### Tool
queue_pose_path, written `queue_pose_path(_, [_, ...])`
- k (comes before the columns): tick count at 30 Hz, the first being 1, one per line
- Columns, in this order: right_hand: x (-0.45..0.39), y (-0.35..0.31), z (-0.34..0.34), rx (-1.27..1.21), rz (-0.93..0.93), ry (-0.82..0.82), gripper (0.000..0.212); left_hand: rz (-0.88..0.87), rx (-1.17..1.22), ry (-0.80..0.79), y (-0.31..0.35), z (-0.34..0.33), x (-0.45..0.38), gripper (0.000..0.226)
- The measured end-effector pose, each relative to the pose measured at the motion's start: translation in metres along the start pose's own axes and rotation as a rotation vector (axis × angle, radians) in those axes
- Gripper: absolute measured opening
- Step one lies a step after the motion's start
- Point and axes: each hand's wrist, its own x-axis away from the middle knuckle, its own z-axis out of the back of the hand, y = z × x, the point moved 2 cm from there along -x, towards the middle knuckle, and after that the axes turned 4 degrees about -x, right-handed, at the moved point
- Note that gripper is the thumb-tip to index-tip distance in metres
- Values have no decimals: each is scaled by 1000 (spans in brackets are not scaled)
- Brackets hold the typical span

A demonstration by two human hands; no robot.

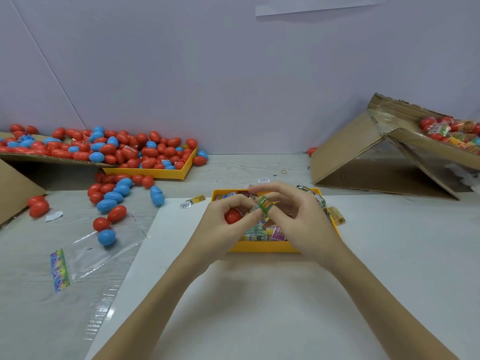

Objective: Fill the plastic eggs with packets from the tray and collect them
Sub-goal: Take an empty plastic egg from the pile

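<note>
A clear plastic bag [100,252] with a rainbow-printed header lies flat on the grey table [233,167] at the left, beside a white sheet [259,294] spread across the near middle. A small rubber band [284,172] lies on the table farther back, and a scrap of white paper [54,216] lies at the left. A folded cardboard piece [348,154] stands tent-like at the right, and the pale wall [207,74] rises behind.
</note>
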Motion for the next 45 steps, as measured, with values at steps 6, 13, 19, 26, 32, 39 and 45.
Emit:
queue_pose_path(6, [0, 2, 1, 88, 59, 11, 25, 61, 86, 22, -2, 2, -1, 6])
queue_pose_path(13, [0, 5, 1, 237, 53, -17, 26, 80, 50, 99, -5, 5, -2, 8])
queue_pose_path(19, [1, 2, 3, 156, -55, -158, 7, -157, -186, 141, -2, 7, -1, 6])
queue_pose_path(26, [-5, 4, 15, 57, -45, 138, 15, -33, 124, -40, -4, 8, -1, 40])
queue_pose_path(32, [-5, 5, 17, -84, -78, 201, 6, -106, 173, -53, -2, 7, 0, 49])
queue_pose_path(39, [-4, 4, 19, -240, -120, 286, 9, -92, 238, -75, 2, 9, 0, 38])
queue_pose_path(45, [-5, 7, 16, -230, -156, 216, 10, -61, 234, -62, 1, 1, 1, 31])
